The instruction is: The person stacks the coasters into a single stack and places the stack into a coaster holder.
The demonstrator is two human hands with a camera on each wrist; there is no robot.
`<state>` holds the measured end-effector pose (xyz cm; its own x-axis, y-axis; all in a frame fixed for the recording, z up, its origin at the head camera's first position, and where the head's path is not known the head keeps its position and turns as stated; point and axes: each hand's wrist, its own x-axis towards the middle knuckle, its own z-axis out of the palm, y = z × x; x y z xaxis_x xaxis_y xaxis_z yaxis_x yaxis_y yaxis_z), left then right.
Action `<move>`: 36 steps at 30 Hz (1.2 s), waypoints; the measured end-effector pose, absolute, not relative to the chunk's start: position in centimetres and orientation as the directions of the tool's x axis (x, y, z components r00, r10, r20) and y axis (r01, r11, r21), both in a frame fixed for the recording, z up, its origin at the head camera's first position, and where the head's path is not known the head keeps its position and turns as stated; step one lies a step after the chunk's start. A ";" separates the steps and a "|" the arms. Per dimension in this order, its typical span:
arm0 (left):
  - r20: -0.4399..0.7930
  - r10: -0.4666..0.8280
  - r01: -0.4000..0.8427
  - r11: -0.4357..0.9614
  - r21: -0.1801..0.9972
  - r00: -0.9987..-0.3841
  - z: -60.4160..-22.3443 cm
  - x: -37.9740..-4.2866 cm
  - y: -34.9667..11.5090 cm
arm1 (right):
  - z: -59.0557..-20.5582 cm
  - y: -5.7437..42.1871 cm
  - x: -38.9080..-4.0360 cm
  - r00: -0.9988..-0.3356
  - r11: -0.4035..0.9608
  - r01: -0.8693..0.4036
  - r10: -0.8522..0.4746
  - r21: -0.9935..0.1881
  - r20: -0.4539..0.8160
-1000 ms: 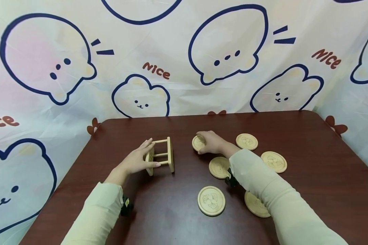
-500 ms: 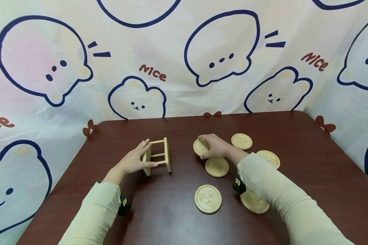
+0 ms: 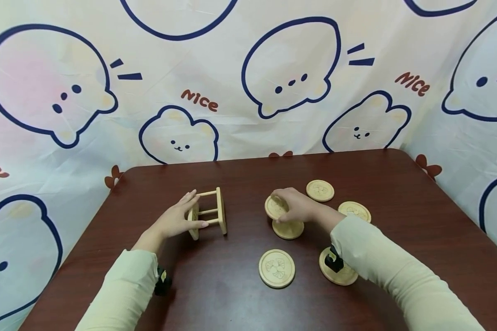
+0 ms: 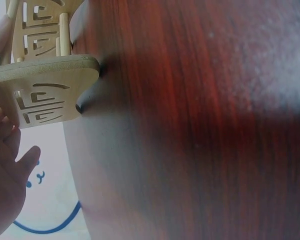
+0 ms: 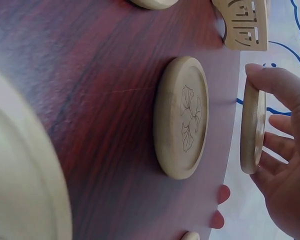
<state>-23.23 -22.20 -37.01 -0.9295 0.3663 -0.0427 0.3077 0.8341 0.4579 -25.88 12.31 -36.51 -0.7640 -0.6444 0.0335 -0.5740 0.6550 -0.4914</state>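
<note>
Pale cloth [image 3: 236, 133], creased and printed with navy-outlined bears, hung behind a glossy, red-brown, wood-grained table [image 3: 215, 285]; its legible lettering [image 3: 199, 100] read "Nice" in brown. Left hand [image 3: 175, 223]: thumb and fingers gripped the near-left end of a pale wooden rack [image 3: 221, 210], standing on the table, whose flat end panels [image 4: 77, 82], cut with angular slots, were joined by slim round rods [image 4: 64, 34]. Right hand [image 3: 302, 205]: thumb and fingers pinched a wooden disc [image 5: 250, 130] by its rim, tilted, above the table. Five further discs [image 3: 276, 269] lay flat, round and raised-rimmed; the nearest bore engraved fan-shaped leaves.
</note>
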 end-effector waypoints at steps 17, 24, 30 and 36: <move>-0.058 0.371 0.305 0.833 0.461 -0.927 -37.2 -23.1 -22.2 | -37.8 13.9 -23.5 -0.764 0.657 -0.547 -0.645 -0.519 -0.011; -0.056 0.373 0.308 0.833 0.459 -0.926 -37.3 -23.0 -22.2 | -38.2 14.2 -23.2 -0.766 0.657 -0.540 -0.643 -0.527 -0.016; -0.058 0.368 0.303 0.835 0.459 -0.928 -37.0 -23.0 -22.1 | -38.4 14.2 -23.2 -0.747 0.643 -0.573 -0.665 -0.509 0.001; -0.050 0.371 0.310 0.837 0.450 -0.927 -36.9 -23.0 -22.1 | -38.5 14.1 -23.1 -0.746 0.647 -0.577 -0.666 -0.498 -0.001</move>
<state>-23.05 -22.10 -36.91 -0.9274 0.3706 -0.0502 0.3101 0.8372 0.4504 -23.12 14.08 -38.48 -0.7459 -0.6661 -0.0007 -0.5774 0.6472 -0.4978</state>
